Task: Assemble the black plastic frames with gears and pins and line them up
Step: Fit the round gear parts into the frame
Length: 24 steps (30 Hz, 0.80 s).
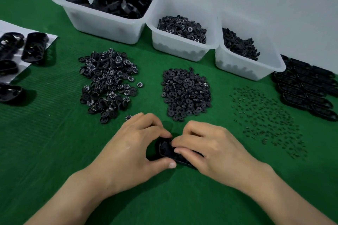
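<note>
Black frame (165, 149): held low over the green mat (54, 142), between both hands, near the front middle of the mat.
Left hand (131, 144): curled round the frame's left end, thumb under its near edge, fingers over its far edge.
Right hand (210, 148): fingers bent over the frame's right part, fingertips pressed onto its top; whether a small part is pinched there cannot be told.
Numbered gears (108, 82): heaped loosely on the mat, beyond the left hand.
Plain gears (186, 93): piled just beyond the hands, right of the numbered heap.
Pins (268, 118): scattered thinly over the mat, right of the right hand.
Large bin (102, 23): filled with black frames, set at the back left.
Middle bin (179, 49): loaded with numbered gears, touching the large bin.
Right bin (243, 69): loaded with dark small parts, beside the middle bin.
Lined-up frames (307, 91): laid in rows at the right edge.
Left frames (34, 46): placed on and beside a white sheet (18, 29) at the far left.
</note>
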Each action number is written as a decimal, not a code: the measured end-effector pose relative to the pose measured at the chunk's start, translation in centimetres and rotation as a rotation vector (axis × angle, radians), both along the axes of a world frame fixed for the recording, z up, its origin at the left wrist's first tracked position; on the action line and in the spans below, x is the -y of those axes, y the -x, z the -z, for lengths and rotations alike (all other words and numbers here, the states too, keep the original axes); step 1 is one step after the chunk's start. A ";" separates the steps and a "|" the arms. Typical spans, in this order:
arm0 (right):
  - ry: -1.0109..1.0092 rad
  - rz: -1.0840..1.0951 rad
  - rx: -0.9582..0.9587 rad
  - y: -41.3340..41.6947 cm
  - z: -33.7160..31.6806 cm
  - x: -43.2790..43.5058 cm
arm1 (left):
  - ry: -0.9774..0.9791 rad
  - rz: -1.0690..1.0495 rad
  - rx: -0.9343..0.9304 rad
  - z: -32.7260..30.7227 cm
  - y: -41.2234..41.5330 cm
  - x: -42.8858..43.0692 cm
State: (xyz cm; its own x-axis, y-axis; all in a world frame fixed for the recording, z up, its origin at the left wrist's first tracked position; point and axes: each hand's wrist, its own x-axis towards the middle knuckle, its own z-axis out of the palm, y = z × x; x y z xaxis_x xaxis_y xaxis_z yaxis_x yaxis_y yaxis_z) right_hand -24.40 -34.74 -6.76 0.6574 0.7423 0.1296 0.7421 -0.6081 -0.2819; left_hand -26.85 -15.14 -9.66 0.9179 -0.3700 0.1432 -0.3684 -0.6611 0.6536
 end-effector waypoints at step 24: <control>-0.208 0.422 -0.240 -1.7 0.9 0.5 | 0.004 0.003 -0.027 -0.1 0.1 -0.1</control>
